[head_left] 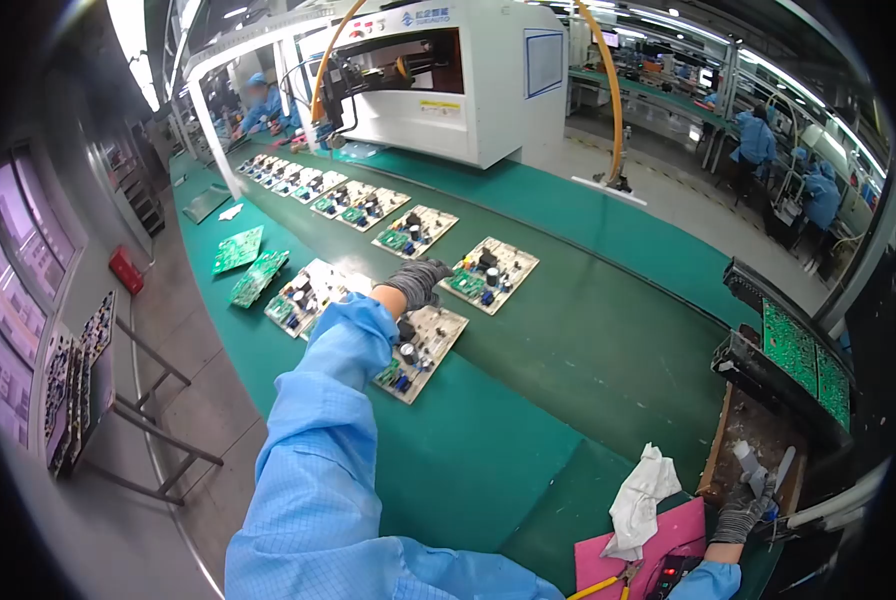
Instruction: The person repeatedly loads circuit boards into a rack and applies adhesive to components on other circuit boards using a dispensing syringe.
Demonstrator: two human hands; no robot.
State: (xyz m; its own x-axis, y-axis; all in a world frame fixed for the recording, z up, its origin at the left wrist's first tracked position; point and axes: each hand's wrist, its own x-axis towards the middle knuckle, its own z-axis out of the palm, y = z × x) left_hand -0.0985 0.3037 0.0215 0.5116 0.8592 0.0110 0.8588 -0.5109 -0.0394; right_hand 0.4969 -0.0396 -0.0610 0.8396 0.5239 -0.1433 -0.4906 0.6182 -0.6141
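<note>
My left hand (415,284), in a grey striped glove, reaches over the bench with its fingers curled at the upper edge of a circuit board (423,352). That board carries dark and white parts, and the glove hides its far corner. Just left lie more beige boards (313,295), partly behind my sleeve. Another populated board (490,274) rests right of my fingertips. At the lower right, my right hand (740,512), gloved alike, is closed around something grey with a blue bit; its kind is unclear. Beside it are a pink pad (593,558), a crumpled white cloth (643,500) and yellow-handled pliers (608,582).
A row of boards (293,180) runs along the green line toward a white machine (488,90). Two green boards (238,250) lie on the left. A black rack (783,375) holding green boards stands at right. Co-workers in blue (755,137) are in the background.
</note>
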